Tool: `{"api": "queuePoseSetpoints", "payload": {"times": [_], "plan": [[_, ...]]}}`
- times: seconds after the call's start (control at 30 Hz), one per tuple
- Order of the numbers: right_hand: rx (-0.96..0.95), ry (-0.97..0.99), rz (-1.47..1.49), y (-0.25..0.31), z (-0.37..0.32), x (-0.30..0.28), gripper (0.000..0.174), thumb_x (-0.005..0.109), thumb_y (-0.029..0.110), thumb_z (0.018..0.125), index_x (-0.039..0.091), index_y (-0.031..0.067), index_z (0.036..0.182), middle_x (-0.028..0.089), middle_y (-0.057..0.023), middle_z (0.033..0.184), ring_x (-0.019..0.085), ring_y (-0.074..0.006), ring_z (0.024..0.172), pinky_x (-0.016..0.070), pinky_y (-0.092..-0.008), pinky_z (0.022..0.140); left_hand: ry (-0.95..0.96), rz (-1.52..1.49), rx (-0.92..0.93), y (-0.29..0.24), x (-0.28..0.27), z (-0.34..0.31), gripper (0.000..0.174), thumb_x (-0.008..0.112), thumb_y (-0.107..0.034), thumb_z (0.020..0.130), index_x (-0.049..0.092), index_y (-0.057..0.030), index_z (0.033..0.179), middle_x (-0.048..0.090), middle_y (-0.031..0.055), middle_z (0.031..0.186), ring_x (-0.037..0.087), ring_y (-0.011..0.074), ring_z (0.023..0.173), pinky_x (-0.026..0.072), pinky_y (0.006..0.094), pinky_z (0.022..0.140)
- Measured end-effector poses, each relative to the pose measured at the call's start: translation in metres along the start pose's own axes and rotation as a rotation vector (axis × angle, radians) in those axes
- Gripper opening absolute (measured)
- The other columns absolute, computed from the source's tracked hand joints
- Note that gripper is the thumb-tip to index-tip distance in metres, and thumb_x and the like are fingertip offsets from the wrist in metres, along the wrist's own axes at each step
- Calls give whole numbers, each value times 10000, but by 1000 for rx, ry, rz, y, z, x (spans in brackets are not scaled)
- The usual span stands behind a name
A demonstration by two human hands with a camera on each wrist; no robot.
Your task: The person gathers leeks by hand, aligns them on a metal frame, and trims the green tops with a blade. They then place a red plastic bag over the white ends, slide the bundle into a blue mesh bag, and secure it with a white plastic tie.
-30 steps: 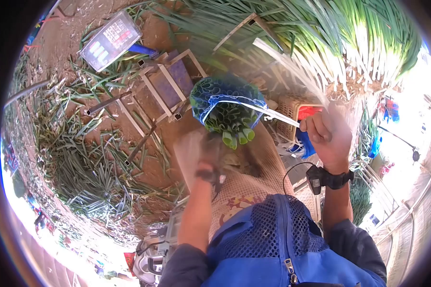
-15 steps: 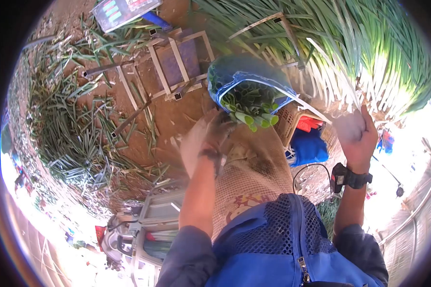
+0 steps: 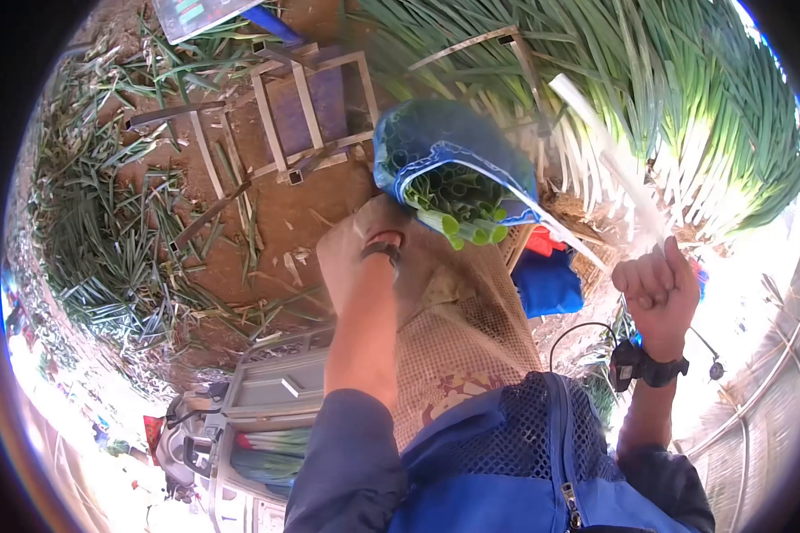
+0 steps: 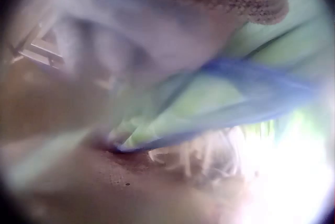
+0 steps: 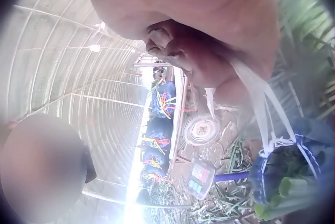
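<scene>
A blue net bag packed with green onions stands over my lap, the cut green ends showing at its mouth. My right hand grips the white drawstring, pulled taut from the bag's rim; the right wrist view shows the curled fingers and cord. A blurred white strip extends up from that fist. My left hand is at the bag's near left side, below the mouth. In the left wrist view that hand is blurred against the bag, and I cannot tell whether its fingers grip it.
A heap of green onions lies at the back right. Metal frames stand left of the bag, beside a digital scale. Trimmed leaves litter the left ground. A mesh sack covers my lap; a grey crate is at lower left.
The view has shifted. The bag's mouth has tipped and narrowed, with the cord still taut to my right hand. My left hand has moved up beside the bag.
</scene>
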State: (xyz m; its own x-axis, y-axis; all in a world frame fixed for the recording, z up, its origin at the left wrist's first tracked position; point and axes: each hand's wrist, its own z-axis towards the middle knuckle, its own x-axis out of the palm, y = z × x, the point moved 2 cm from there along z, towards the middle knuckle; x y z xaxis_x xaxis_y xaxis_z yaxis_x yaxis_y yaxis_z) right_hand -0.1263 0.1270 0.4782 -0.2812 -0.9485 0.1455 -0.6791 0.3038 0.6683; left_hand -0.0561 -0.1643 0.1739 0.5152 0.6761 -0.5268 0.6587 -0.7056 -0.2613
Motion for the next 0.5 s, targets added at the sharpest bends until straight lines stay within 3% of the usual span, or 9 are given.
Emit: {"api": "queuePoseSetpoints", "payload": {"times": [0.1, 0.37, 0.43, 0.47, 0.5], "plan": [[-4, 113, -60, -7, -7, -2, 597, 397, 312, 1102, 294, 180, 529, 243, 15, 445, 268, -163, 419, 362, -364, 595, 25, -12, -39, 9, 17, 14, 382, 645, -397, 891, 743, -107, 1120, 744, 206, 1088, 715, 383, 1047, 564, 508, 848], [27, 83, -207, -16, -23, 12, 553, 410, 262, 1066, 298, 164, 534, 263, 24, 445, 273, -149, 429, 332, -360, 567, 90, 87, -200, 50, 65, 49, 379, 660, -386, 875, 744, -105, 1115, 740, 213, 1094, 712, 384, 1055, 562, 509, 857], [-34, -244, -232, -15, -38, 18, 557, 398, 291, 1071, 284, 169, 539, 248, 25, 449, 276, -149, 442, 332, -366, 572, 67, 123, -254, 65, 72, 60, 378, 664, -384, 871, 744, -105, 1113, 739, 215, 1095, 711, 384, 1057, 561, 509, 859], [-57, -507, -276, -5, -49, 29, 557, 391, 294, 1074, 279, 173, 542, 241, 27, 451, 272, -149, 445, 338, -368, 578, 61, 137, -281, 79, 74, 67, 378, 666, -383, 869, 744, -105, 1113, 739, 216, 1096, 711, 384, 1058, 560, 509, 860], [-84, -436, -248, 7, -52, 20, 558, 381, 297, 1079, 275, 178, 544, 242, 26, 451, 278, -150, 445, 345, -374, 576, 58, 146, -305, 94, 77, 75, 378, 668, -381, 867, 744, -104, 1112, 738, 217, 1097, 711, 384, 1059, 560, 509, 861]]}}
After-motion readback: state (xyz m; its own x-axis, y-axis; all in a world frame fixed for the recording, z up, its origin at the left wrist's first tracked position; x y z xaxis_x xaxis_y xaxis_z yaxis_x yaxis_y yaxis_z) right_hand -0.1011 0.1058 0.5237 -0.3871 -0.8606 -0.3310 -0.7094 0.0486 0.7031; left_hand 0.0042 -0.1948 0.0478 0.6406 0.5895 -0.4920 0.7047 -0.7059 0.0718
